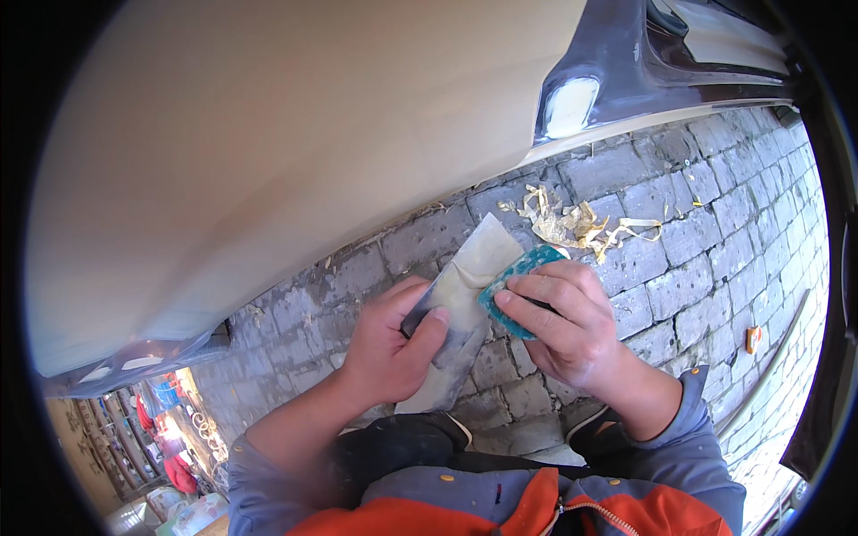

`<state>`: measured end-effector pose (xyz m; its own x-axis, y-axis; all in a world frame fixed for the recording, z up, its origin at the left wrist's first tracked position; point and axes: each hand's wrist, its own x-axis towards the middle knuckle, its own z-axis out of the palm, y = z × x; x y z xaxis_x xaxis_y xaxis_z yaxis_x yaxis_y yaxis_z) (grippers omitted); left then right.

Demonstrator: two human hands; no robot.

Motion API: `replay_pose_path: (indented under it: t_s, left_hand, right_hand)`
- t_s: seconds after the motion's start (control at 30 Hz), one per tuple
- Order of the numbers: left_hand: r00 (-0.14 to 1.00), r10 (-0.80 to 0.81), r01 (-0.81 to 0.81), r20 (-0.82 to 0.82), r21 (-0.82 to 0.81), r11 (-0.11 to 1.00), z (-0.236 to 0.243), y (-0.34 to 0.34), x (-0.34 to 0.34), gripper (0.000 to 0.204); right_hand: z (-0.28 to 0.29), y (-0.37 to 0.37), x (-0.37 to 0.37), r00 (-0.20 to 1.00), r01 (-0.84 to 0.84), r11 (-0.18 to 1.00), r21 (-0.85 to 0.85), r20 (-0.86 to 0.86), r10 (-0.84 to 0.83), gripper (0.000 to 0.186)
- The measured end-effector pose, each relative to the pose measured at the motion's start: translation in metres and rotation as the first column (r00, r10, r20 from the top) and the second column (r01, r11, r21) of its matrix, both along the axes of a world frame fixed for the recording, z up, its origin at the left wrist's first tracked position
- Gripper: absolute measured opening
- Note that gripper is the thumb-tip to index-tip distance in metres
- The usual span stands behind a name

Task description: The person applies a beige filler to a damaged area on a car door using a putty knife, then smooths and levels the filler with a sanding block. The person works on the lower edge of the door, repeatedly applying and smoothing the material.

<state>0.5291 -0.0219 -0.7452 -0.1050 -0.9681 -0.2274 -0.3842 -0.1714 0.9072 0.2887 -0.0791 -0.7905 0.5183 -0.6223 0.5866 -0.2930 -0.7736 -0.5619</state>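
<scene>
My left hand point(391, 347) is closed round a flat, greyish-white board point(483, 252), thumb on top. The board is held tilted in front of my knees, with a smear of pale yellowish paste point(458, 279) across it. Between the thumb and fingers of my right hand point(576, 322) is a teal putty spreader point(534, 261) spotted with pale residue. One edge of the spreader meets or nearly meets the board beside the paste; whether they touch, I cannot tell.
A large beige vehicle panel point(268, 116) fills the upper left. Right of it, a dark glossy panel point(617, 54) bears a white patch point(572, 105). Crumpled tape strips point(581, 225) lie on grey paving point(688, 246). Farther right sits a small orange object point(753, 339). Cluttered items point(170, 429) stand lower left.
</scene>
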Motion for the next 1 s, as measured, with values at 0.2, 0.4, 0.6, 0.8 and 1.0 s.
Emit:
replay_pose_path:
  t_s: [0.2,0.4,0.6,0.8,1.0]
  left_hand:
    - [0.994,-0.065,0.069,0.089,-0.041,0.997,0.005,-0.003,-0.005,0.019]
    - [0.965,-0.032,0.047,0.259,-0.053,0.997,-0.013,-0.003,0.008,0.019]
    - [0.978,-0.083,0.009,0.190,0.363,0.932,-0.057,0.031,0.025,0.020]
    - [0.961,-0.254,0.185,0.107,0.434,0.882,-0.082,0.046,0.030,0.022]
    - [0.994,-0.080,0.037,0.069,0.483,0.875,-0.092,0.057,0.040,0.024]
  right_hand:
    - [0.000,0.002,-0.004,0.994,-0.072,0.993,0.097,-0.078,0.080,0.052]
    - [-0.021,-0.030,-0.042,0.979,0.016,0.743,0.669,0.142,-0.149,0.032]
    - [-0.033,-0.091,-0.044,0.761,0.275,0.820,0.503,0.407,-0.505,0.031]
    - [-0.040,-0.137,-0.003,0.797,0.584,0.768,-0.264,0.365,-0.481,0.042]
    - [-0.042,-0.144,0.008,0.793,0.599,0.743,-0.300,0.351,-0.498,0.041]
